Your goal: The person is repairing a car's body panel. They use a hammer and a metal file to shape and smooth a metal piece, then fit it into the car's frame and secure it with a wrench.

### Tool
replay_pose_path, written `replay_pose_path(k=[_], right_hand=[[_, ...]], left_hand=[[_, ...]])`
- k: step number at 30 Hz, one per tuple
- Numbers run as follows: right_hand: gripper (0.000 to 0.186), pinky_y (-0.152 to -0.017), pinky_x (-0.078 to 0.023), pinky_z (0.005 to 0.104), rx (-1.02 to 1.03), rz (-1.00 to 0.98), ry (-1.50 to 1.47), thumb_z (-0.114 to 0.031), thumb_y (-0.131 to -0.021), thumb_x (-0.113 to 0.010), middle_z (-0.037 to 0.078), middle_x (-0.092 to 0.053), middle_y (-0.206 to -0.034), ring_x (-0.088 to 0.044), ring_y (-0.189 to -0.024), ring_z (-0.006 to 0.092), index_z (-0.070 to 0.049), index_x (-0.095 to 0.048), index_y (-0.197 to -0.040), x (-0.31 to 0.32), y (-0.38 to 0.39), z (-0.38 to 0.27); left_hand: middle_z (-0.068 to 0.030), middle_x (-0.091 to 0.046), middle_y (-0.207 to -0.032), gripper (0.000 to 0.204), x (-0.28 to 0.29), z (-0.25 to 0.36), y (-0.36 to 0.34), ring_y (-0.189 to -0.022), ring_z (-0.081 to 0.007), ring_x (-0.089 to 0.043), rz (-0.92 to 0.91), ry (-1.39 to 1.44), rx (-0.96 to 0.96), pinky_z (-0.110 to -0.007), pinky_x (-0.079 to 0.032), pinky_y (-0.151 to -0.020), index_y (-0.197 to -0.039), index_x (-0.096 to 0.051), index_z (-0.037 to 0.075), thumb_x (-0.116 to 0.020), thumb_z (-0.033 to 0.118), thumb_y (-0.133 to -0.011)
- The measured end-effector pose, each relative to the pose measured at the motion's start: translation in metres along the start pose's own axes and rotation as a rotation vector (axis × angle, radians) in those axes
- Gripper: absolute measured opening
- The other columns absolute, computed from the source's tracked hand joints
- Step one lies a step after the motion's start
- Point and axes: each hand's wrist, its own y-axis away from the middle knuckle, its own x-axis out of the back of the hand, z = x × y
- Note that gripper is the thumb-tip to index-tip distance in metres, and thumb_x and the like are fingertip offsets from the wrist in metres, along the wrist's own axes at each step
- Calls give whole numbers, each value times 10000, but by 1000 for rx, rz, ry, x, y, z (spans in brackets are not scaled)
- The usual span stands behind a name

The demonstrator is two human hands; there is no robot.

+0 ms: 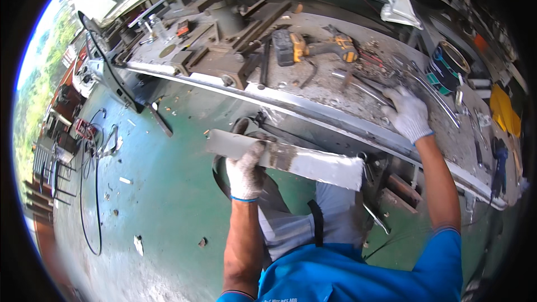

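My left hand (245,172), in a white knit glove, grips a long flat grey metal piece (305,159) near its left part and holds it level in front of the workbench. My right hand (410,114), also gloved, rests on the dusty benchtop (335,86) among metal rods and scraps; whether it grips one of them is hidden. A yellow and black cordless drill (313,47) lies on the bench further back, left of the right hand.
A heavy metal vise or press (224,39) stands on the bench at the back left. A dark paint can (447,67) sits at the right. Cables and debris (95,156) lie on the green floor to the left. A dark belt (224,168) hangs under the bench.
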Motion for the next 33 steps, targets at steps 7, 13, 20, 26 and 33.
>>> replay_pose_path(k=[7,13,20,26,33], right_hand=[[505,-899,-588,511,20,146,-14,-367,-924,-763,126,-686,-1291,-725,-1092,388,-169,-686,-1383,-7,8,5],[517,-919,-604,475,87,288,-76,-385,-910,-772,145,-699,-1279,-732,-1083,389,-146,-703,-1363,2,18,-15],[368,-873,-628,399,160,104,-610,-300,-916,-802,130,-758,-1199,-771,-1038,295,-79,-764,-1207,11,42,-62],[353,-862,-625,311,176,-567,-1313,-276,-1055,-762,98,-793,-1105,-738,-971,127,4,-733,-1267,-1,64,-104],[341,-842,-533,314,256,-841,-1155,-214,-977,-806,57,-676,-986,-592,-968,85,39,-685,-1171,-31,85,-127]], left_hand=[[-130,-737,-1135,770,-2,-10,-8,-1024,-260,-736,-56,15,36,-400,-603,-947,-1533,-521,-53,-828,34,-832],[-148,-732,-1091,492,-4,-20,-9,-988,-321,-762,-78,109,153,-443,-648,-868,-1340,-631,2,-818,40,-886],[-153,-739,-1079,367,-15,-19,-4,-967,-329,-771,-117,161,281,-449,-653,-812,-1273,-674,21,-821,158,-966],[-153,-746,-1058,414,-19,-26,-6,-966,-325,-770,-168,201,334,-434,-646,-769,-1291,-666,-4,-826,209,-975],[-151,-742,-1069,454,-33,-34,-9,-921,-288,-760,-48,31,376,-422,-644,-742,-1360,-614,-3,-795,181,-988]])
